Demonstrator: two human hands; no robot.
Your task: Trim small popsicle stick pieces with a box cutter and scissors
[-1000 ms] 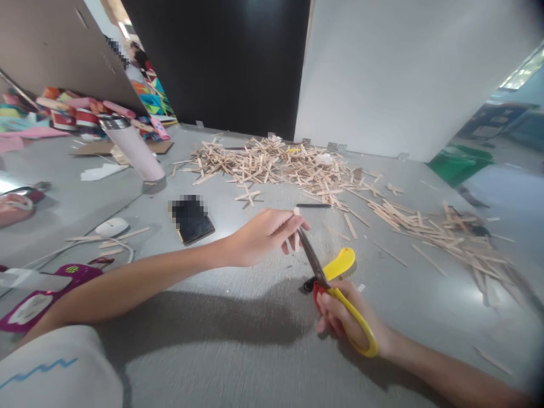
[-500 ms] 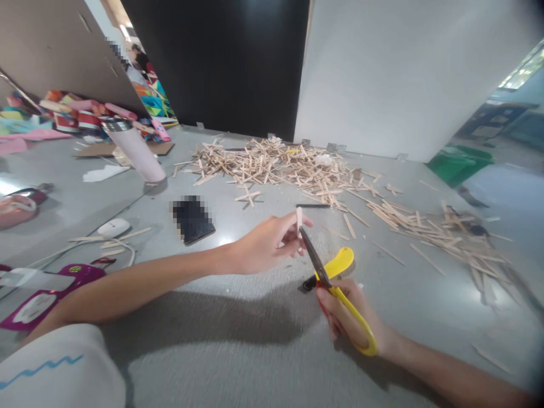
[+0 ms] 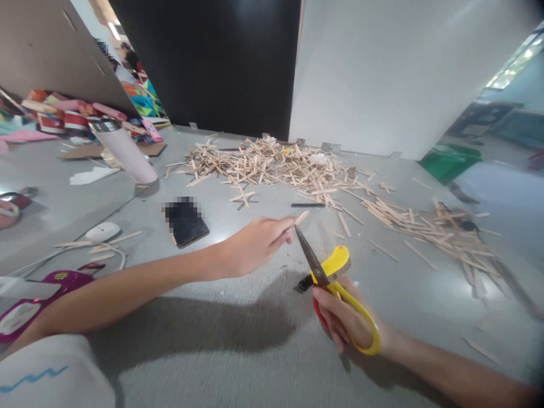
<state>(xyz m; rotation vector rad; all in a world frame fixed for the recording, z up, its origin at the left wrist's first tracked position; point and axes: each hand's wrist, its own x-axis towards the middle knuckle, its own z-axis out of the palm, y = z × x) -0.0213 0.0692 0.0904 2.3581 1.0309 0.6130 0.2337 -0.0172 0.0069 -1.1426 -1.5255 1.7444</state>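
Between its fingertips my left hand (image 3: 259, 243) pinches a short wooden stick (image 3: 302, 217), whose pale end juts out to the right. My right hand (image 3: 346, 317) is wrapped round the yellow and red handles of a pair of scissors (image 3: 317, 269). The dark blades look closed and point up toward my left fingertips, close beside the stick; whether they touch it I cannot tell. Beneath the scissors a yellow utility knife (image 3: 335, 260) lies on the grey table (image 3: 238, 362), partly hidden by them.
A heap of wooden sticks (image 3: 259, 164) lies at the back, with more sticks (image 3: 399, 218) scattered rightward. A black pen-like rod (image 3: 308, 205) lies before the heap. On the left are a phone (image 3: 186, 221), a pink tumbler (image 3: 125, 150), a white mouse (image 3: 102, 231) and a purple-framed object (image 3: 63, 283).
My left hand has turned, so the stick now slants rightward instead of standing upright. The scissor tips have drawn slightly down from the stick. The whole view has shifted a little.
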